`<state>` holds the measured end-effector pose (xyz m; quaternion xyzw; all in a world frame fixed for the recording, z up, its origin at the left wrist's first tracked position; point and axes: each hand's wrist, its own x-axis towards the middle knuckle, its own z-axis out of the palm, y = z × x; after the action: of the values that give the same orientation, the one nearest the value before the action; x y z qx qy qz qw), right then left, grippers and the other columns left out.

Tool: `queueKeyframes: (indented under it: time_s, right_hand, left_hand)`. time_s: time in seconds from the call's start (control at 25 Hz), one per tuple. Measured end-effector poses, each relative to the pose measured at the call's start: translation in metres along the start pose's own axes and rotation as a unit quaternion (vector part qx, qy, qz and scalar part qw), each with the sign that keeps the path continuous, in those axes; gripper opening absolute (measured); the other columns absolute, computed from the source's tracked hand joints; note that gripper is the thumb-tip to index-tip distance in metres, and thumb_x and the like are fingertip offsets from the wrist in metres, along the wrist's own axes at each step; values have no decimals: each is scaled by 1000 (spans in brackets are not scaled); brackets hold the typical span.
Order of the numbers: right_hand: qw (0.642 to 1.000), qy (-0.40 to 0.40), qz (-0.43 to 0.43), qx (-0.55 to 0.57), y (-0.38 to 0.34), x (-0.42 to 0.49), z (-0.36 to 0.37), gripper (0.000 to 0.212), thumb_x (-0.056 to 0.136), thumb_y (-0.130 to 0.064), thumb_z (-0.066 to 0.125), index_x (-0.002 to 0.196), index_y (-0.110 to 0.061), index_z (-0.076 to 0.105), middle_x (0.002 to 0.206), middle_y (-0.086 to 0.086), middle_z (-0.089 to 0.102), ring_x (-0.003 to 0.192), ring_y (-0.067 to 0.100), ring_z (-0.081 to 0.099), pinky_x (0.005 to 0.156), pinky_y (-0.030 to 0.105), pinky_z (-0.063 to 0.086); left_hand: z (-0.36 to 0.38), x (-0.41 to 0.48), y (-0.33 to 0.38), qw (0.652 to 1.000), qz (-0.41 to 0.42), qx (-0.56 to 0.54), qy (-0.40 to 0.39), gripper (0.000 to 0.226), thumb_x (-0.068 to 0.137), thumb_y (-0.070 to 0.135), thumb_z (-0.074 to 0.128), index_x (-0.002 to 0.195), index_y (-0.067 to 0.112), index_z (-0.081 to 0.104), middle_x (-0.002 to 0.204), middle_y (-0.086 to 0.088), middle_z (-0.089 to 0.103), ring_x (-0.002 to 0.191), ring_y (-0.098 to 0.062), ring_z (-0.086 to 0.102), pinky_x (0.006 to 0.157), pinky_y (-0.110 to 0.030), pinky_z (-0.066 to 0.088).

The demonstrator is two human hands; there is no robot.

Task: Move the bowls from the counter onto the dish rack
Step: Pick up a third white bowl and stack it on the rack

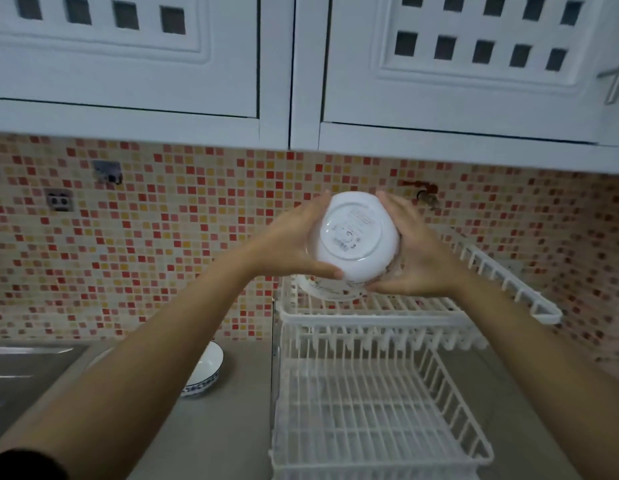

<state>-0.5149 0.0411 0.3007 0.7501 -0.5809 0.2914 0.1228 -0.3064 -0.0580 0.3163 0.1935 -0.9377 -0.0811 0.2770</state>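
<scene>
Currently both hands clamp the white ceramic bowl (356, 237), base toward camera: left hand (290, 244) and right hand (419, 254) on opposite sides, above the white wire dish rack (370, 393) upper tier. Blue-patterned white bowl (206, 372) sits on the grey counter (214, 427), left of rack.

I am standing in a home kitchen. White cupboards (128, 64) are hanging above me, and little red, orange and yellow tiles (197, 237) are covering the wall. A gray counter (239, 410) is running along below, with a metal sink (24, 375) on one side. A white dish rack (370, 393) is sitting on the counter, and a bowl (206, 372) is waiting beside it.
</scene>
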Motion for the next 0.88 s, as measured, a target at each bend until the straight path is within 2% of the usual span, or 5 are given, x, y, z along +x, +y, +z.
queueKeyframes:
  time_s: [0.12, 0.32, 0.4, 0.72, 0.88]
  right_hand:
    - [998, -54, -3, 9, 19, -3, 11, 127, 60, -33, 86, 145, -23, -8, 158, 1, -1, 146, 10, -2, 117, 17, 4]
    - [988, -153, -2, -18, 43, 4, 25, 125, 68, -32, 82, 144, -25, -16, 156, -9, -9, 138, -3, -10, 112, 9, -3]
    - [984, -176, 8, -20, 51, 6, 31, 126, 67, -32, 82, 147, -19, -15, 158, -4, -10, 138, -1, -10, 114, 18, 0]
    - [982, -187, 16, -15, 67, 19, 46, 128, 65, -33, 84, 149, -19, -11, 160, -1, -9, 140, 1, -9, 116, 26, 2]
    - [982, -186, 24, -15, 72, 29, 54, 131, 60, -42, 84, 149, -26, -12, 161, -5, -7, 147, 9, -6, 121, 42, 12]
  left_hand:
    - [18, 6, -3, 999, -23, 32, -9, 117, 61, 51, 81, 150, 20, 12, 155, -1, 24, 141, -17, 23, 116, -37, 21]
    - [38, 12, -16, 995, -62, 61, -52, 122, 57, 53, 82, 150, 17, 12, 156, -3, 21, 143, -21, 19, 116, -39, 21]
    - [45, 15, -18, 993, -78, 61, -69, 121, 59, 53, 81, 150, 16, 11, 157, -3, 19, 143, -21, 18, 116, -40, 22]
    - [62, 27, -32, 986, -120, 74, -93, 129, 61, 56, 78, 151, 13, -5, 161, -2, -2, 148, -20, 2, 119, -43, 14]
    - [62, 30, -38, 983, -134, 60, -110, 131, 64, 55, 76, 150, 15, -13, 161, 0, -12, 148, -19, -7, 120, -47, 11]
